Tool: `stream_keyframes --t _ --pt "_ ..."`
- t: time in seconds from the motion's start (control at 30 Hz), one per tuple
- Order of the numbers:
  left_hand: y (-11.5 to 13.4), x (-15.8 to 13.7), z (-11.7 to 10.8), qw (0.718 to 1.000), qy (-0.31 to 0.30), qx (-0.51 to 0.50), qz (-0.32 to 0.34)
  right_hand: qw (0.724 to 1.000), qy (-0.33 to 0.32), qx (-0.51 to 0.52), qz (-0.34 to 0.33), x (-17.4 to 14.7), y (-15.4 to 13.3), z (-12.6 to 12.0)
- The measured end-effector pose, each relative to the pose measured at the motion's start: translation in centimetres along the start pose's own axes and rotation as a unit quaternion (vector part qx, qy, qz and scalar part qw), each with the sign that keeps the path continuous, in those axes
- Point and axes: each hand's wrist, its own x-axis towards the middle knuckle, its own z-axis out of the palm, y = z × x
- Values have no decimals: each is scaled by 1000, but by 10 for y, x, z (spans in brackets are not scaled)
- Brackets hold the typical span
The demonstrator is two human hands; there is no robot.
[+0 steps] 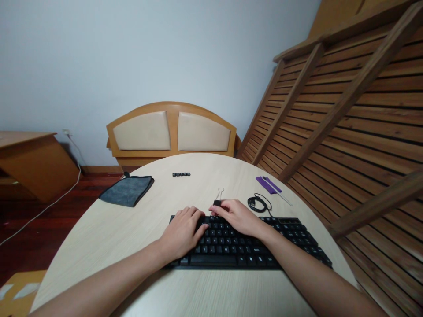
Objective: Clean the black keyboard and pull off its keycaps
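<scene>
A black keyboard point(228, 249) lies on the round table in front of me. My left hand point(185, 232) rests palm down over its left part, fingers stretched out and thumb on the keys. Close beside it, my right hand point(236, 215) is above the top rows of keys. Between its thumb and fingers it pinches a wire keycap puller point(217, 202), whose black handle shows at the fingertips and whose two wire prongs point up, away from the keys. Several loose black keycaps point(181, 175) stand in a row farther back on the table.
A grey cloth point(128, 190) lies at the table's left edge. To the right are a coiled black cable point(257, 203) and a purple cloth point(268, 185) with a thin white stick point(280, 194) across it. Slatted wooden panels point(350, 132) lean close to the table's right side.
</scene>
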Motion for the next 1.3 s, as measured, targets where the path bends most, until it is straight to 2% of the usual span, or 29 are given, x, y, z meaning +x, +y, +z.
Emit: stream_keyframes --t 0.3,0.53,0.67,0.87,1.07,1.3 --pt "1 -1 0 1000 8 2 4 998 8 -55 -10 2 0 8" --pt "1 -2 -1 1000 8 -9 9 994 10 -98 -53 -1 -6 9" --pt "0 -2 -1 1000 11 -16 11 993 24 -113 -34 -2 -5 7" --pt "0 -1 -1 999 14 -31 17 999 18 23 18 5 10 10" --pt "1 -1 -2 999 13 -39 9 983 42 166 70 12 23 17" --pt "-5 1 0 992 58 -108 -27 971 65 226 34 7 8 27"
